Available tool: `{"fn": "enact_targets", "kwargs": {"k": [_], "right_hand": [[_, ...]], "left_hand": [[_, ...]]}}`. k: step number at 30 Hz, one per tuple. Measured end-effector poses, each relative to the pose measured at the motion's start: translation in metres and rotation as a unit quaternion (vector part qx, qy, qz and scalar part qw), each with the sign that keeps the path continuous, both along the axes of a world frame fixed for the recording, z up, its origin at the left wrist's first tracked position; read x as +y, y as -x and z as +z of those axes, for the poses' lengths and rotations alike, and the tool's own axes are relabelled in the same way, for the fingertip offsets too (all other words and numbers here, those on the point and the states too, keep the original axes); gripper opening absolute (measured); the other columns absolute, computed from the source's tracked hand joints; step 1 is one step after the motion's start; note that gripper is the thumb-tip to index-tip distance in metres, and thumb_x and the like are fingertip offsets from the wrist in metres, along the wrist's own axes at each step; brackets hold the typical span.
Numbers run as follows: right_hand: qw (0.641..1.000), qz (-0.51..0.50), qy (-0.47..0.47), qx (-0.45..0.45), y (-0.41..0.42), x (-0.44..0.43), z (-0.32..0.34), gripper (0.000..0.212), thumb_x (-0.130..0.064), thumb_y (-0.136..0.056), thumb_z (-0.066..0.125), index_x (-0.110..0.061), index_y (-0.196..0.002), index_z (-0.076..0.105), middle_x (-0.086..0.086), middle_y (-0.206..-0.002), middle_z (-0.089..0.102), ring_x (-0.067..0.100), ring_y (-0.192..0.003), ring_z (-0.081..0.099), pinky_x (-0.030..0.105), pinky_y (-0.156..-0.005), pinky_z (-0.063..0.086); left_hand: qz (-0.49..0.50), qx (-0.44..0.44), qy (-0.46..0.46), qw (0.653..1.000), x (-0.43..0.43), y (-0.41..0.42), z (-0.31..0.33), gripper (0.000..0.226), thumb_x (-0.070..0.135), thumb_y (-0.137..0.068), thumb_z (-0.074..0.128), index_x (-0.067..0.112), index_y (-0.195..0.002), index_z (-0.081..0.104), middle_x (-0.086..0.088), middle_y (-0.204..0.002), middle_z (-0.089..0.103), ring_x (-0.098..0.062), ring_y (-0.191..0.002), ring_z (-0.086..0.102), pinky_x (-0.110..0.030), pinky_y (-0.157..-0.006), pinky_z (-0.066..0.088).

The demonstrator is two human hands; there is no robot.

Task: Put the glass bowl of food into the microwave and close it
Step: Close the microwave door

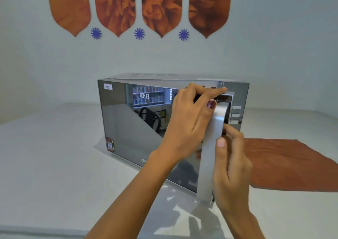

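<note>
Microwave [139, 121] on a white counter [45, 156], mirror door [131, 129] swung out a little, hinge on the left, free edge standing away from the button panel [236, 114]. Both hands on the silver handle [212, 147] at that free edge. Left hand [186, 121] up at the top of the handle, fingers bent over the door's upper edge, first finger stretched out flat toward the panel, thumb pressed on the front of the handle. Right hand [230, 167] lower down, fingers curled round behind the handle, thumb flat on its front, so a firm hold on the handle, not a loose touch. No glass bowl of food anywhere in view: not on the counter, not on the orange cloth [292, 163] to the right, and the inside hidden behind the shiny door. Cannot tell whether the bowl sits inside or waits somewhere out of sight. Cannot tell either whether the door goes out or in. Surely left to do: door pushed fully shut against the panel.
</note>
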State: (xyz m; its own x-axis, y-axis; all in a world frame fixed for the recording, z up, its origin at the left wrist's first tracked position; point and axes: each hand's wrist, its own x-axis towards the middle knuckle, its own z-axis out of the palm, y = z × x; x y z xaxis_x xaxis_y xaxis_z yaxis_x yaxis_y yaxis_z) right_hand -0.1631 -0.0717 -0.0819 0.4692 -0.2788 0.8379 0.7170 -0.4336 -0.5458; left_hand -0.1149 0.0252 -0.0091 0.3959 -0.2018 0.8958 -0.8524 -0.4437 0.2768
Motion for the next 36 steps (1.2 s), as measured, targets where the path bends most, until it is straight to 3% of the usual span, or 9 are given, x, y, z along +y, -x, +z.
{"fn": "enact_targets", "kwargs": {"k": [2,7,12,17,21,25,30,36], "right_hand": [[0.995,0.067,-0.046,0.050,-0.013,0.003,-0.003,0.018,-0.034,-0.103,0.033,-0.033,-0.116,0.045,-0.015,-0.071,0.063,-0.001,-0.057,0.065,0.007,-0.047,0.048],[0.982,0.112,-0.124,0.086,-0.048,-0.005,-0.008,0.052,-0.044,-0.093,0.032,-0.008,-0.128,0.046,0.005,-0.070,0.057,0.006,-0.044,0.055,0.014,-0.039,0.045],[0.973,0.135,-0.154,0.106,-0.084,-0.024,-0.005,0.026,-0.047,-0.091,0.034,-0.033,-0.103,0.051,-0.007,-0.056,0.055,0.006,-0.041,0.051,0.017,-0.038,0.043],[0.964,0.147,-0.176,0.135,-0.124,-0.039,-0.006,0.061,-0.057,-0.087,0.035,-0.013,-0.127,0.049,-0.004,-0.057,0.054,0.008,-0.041,0.049,0.023,-0.044,0.044],[0.957,0.158,-0.187,0.153,-0.148,-0.047,-0.008,0.051,-0.063,-0.085,0.034,-0.021,-0.098,0.058,-0.007,-0.053,0.056,0.008,-0.039,0.050,0.020,-0.041,0.045],[0.950,0.143,-0.211,0.181,-0.169,-0.048,-0.004,0.065,-0.071,-0.082,0.030,-0.014,-0.072,0.060,0.004,-0.054,0.054,0.011,-0.039,0.048,0.021,-0.042,0.041],[0.945,0.146,-0.222,0.190,-0.185,-0.049,-0.002,0.070,-0.075,-0.078,0.031,-0.013,-0.064,0.058,-0.002,-0.046,0.053,0.009,-0.035,0.047,0.019,-0.038,0.039],[0.943,0.147,-0.233,0.189,-0.191,-0.049,-0.004,0.072,-0.079,-0.075,0.033,-0.013,-0.063,0.058,-0.004,-0.043,0.051,0.008,-0.033,0.045,0.019,-0.035,0.037]], "left_hand": [[0.015,-0.016,-0.020,1.000,-0.001,-0.009,0.001,0.045,0.034,-0.100,0.026,0.029,-0.134,0.053,0.012,-0.111,0.047,0.000,-0.108,0.038,-0.026,-0.100,0.034],[0.084,-0.066,-0.091,0.990,-0.006,-0.036,0.006,0.039,0.023,-0.100,0.037,0.023,-0.136,0.052,0.002,-0.130,0.056,-0.009,-0.120,0.044,-0.025,-0.106,0.028],[0.163,-0.069,-0.122,0.977,-0.011,-0.073,0.009,0.044,0.018,-0.096,0.041,0.021,-0.139,0.050,0.001,-0.133,0.057,-0.017,-0.125,0.048,-0.030,-0.111,0.028],[0.241,-0.053,-0.133,0.960,-0.011,-0.109,0.011,0.045,0.021,-0.097,0.041,0.022,-0.141,0.045,0.001,-0.139,0.054,-0.020,-0.138,0.040,-0.036,-0.121,0.014],[0.271,-0.053,-0.151,0.949,-0.014,-0.125,0.014,0.044,0.025,-0.099,0.042,0.020,-0.143,0.043,-0.001,-0.142,0.053,-0.022,-0.139,0.039,-0.039,-0.121,0.017],[0.299,-0.033,-0.195,0.934,-0.018,-0.137,0.017,0.057,0.015,-0.094,0.054,0.016,-0.147,0.034,-0.004,-0.150,0.043,-0.028,-0.147,0.026,-0.043,-0.122,0.016],[0.319,-0.023,-0.205,0.925,-0.020,-0.146,0.019,0.058,0.013,-0.095,0.052,0.015,-0.149,0.030,-0.005,-0.152,0.039,-0.027,-0.148,0.021,-0.043,-0.122,0.014],[0.314,-0.027,-0.204,0.927,-0.017,-0.150,0.025,0.053,0.009,-0.091,0.053,0.013,-0.142,0.040,-0.007,-0.144,0.049,-0.025,-0.139,0.037,-0.040,-0.118,0.020]]}}
